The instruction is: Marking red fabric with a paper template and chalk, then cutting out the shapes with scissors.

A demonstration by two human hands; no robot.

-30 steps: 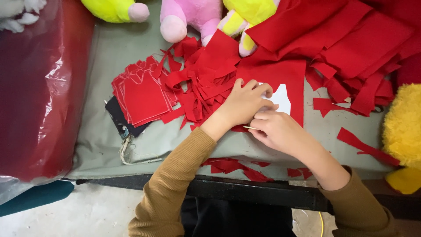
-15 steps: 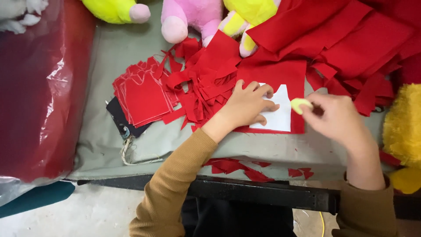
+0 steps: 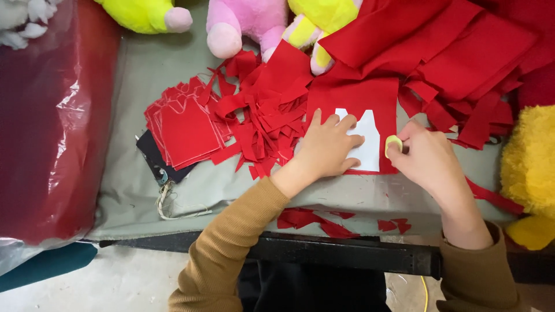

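The left hand (image 3: 329, 147) lies flat, fingers spread, pinning a white paper template (image 3: 365, 144) to a square of red felt (image 3: 370, 101) on the worktop (image 3: 139, 86). The right hand (image 3: 425, 159) pinches a small yellow chalk piece (image 3: 393, 144) at the template's right edge. Press evenly and trace close to the edge — the felt is soft and shifts easily. Cut red pieces (image 3: 185, 130) are stacked to the left; ragged offcuts (image 3: 263, 124) lie between.

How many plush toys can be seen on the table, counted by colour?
Yellow plush toys: 3, at top left, top centre and the right edge.
Pink plush toys: 1.
Total: 4.
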